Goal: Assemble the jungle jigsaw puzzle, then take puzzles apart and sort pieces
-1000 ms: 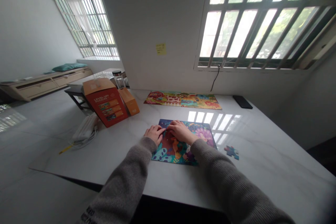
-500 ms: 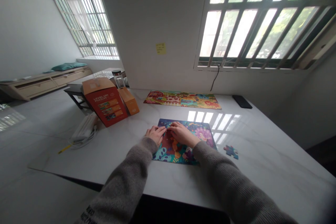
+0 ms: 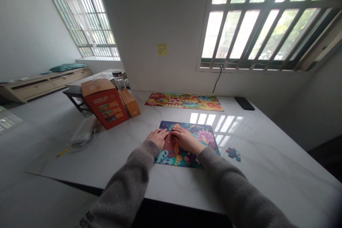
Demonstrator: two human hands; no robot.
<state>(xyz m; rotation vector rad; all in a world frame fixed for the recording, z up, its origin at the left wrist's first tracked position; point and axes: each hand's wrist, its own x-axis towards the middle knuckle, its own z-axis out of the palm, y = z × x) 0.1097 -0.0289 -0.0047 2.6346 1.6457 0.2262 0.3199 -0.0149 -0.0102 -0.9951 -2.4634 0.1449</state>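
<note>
Two hands, left hand, right hand, grips flat, holding nothing, pressing jigsaw puzzle

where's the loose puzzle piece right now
In the head view the loose puzzle piece lies on the white table, just right of the dark jigsaw puzzle that both hands rest on, apart from its edge and beyond the right sleeve.
</note>
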